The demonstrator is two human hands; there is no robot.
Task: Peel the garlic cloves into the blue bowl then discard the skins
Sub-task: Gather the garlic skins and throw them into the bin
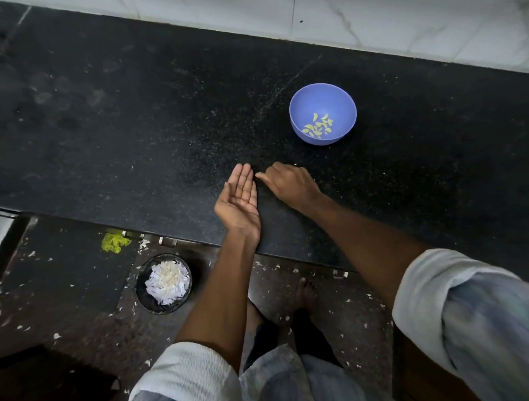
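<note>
The blue bowl stands on the black counter and holds several peeled garlic cloves. My left hand lies on its edge on the counter, palm turned up and to the right, fingers straight, nothing in it. My right hand rests palm down just right of it, fingers loosely curled on the counter, its fingertips almost touching my left fingertips. Only tiny skin flecks show on the counter around the hands.
A black bin with white skins and paper scraps stands on the floor below the counter's front edge. Skin bits litter the floor. A yellow-green scrubber lies near the edge. A white tiled wall runs behind the counter.
</note>
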